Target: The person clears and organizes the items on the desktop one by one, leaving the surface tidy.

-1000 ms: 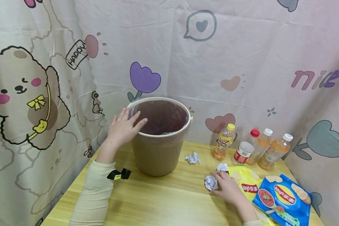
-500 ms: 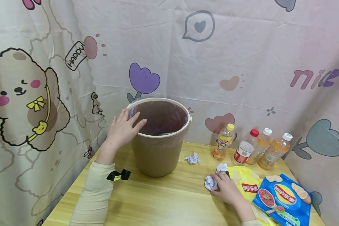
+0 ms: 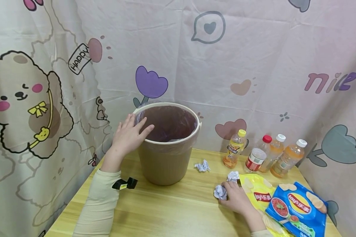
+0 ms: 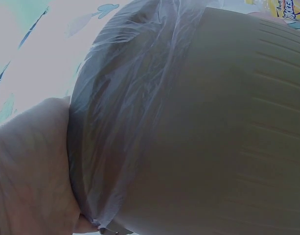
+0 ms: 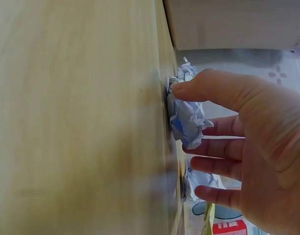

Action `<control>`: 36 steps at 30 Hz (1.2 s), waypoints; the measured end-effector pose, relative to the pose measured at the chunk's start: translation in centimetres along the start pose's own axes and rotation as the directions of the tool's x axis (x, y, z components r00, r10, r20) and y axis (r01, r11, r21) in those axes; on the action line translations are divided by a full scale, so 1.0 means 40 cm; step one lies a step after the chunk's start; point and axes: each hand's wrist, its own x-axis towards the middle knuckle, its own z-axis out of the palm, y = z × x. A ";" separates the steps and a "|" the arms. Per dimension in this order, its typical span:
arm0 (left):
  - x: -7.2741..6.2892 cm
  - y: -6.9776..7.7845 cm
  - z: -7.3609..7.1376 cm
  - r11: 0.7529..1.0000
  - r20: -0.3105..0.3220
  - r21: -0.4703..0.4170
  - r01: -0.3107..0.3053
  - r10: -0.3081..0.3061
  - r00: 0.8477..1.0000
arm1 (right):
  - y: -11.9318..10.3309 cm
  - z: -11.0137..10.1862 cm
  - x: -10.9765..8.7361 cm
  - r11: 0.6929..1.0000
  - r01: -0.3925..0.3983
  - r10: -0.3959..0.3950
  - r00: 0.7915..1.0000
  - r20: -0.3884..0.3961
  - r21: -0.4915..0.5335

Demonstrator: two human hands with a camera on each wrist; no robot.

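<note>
A brown trash bin with a pale rim and a clear plastic liner stands on the table. My left hand rests on the bin's left rim, fingers spread and fairly straight. Low over the table, my right hand has its thumb and fingers on either side of a crumpled paper ball, pinching it. In the right wrist view the thumb lies on the near side of that paper ball. A second paper ball sits just beyond the fingers, and a third paper ball lies nearer the bin.
To the right lie a yellow chip bag and a blue chip bag. Behind them stand several plastic bottles, among them a yellow-capped bottle and a red-capped bottle. A printed curtain hangs around the wooden table.
My right hand and the paper ball it pinches have shifted very slightly to the left. My left hand stays on the bin's rim.
</note>
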 end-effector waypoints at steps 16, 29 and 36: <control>0.001 -0.003 0.002 1.000 -0.007 -0.004 -0.004 0.004 1.000 | -0.014 0.005 0.010 0.997 -0.011 0.013 0.999 0.038 -0.074; 0.000 -0.003 0.002 1.000 -0.004 -0.006 -0.002 0.002 1.000 | -0.025 0.007 0.013 0.997 0.003 -0.003 1.000 0.006 -0.076; 0.001 -0.004 0.003 1.000 -0.007 -0.007 -0.004 0.004 1.000 | -0.025 0.014 0.019 0.998 -0.017 0.020 0.999 0.048 -0.061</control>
